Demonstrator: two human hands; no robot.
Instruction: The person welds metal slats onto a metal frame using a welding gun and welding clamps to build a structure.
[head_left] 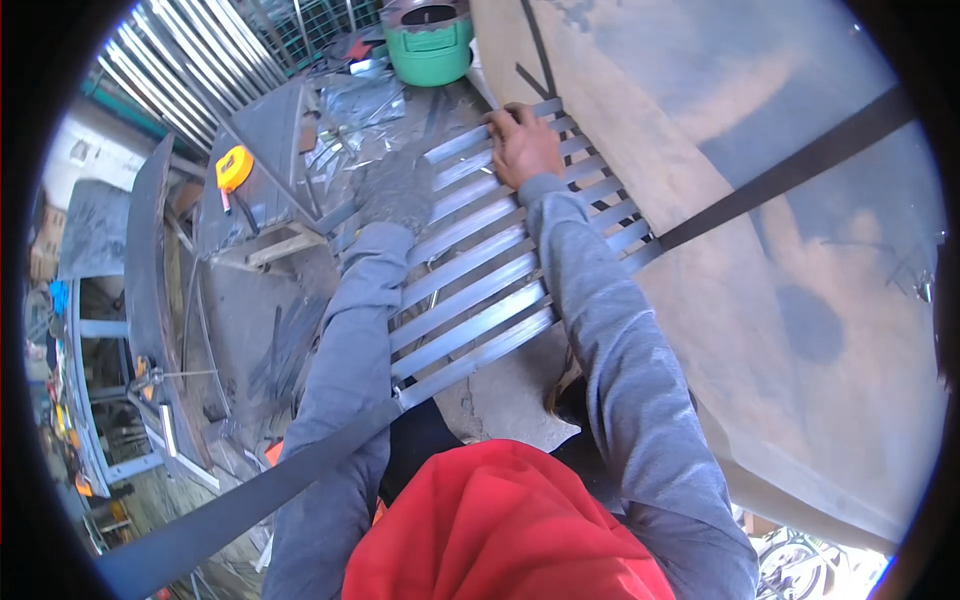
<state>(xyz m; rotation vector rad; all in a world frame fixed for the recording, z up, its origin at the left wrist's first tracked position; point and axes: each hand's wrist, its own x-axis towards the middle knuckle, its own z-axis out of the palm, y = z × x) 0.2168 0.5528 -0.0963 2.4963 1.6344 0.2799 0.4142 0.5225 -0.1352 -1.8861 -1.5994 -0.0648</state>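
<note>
– Red cloth [500, 530] nearest of all, bulging up from the bottom edge.

– And past that, find the metal slats [475, 305]?

– Find them mid-view, in a parallel row between two grey sleeves [620, 310], slanting upward to the right.

– Describe the grip, then, right side first.

– For the right hand [528, 150], see bent fingers laid over the slats near the far end; cannot tell pinching from pressing. For the left hand [395, 185], see a dark grey covering, much like a glove, and a blurred outline at the slats' left ends; cannot tell spread from closed.

– And around the slats?

– Notice a dark flat bar [230, 490] slanting in from the lower left to the near corner, and a similar dark strip [790, 170] stretching off to the upper right, across a broad tan panel [740, 380].

– Farther left?

– Spot a yellow tape measure [234, 168] on a low grey table [280, 115], with crumpled clear plastic [365, 105] near it.

– And at the top?

– See a green tub [430, 55] near the centre, bright metal tubes [180, 70] at left.
</note>
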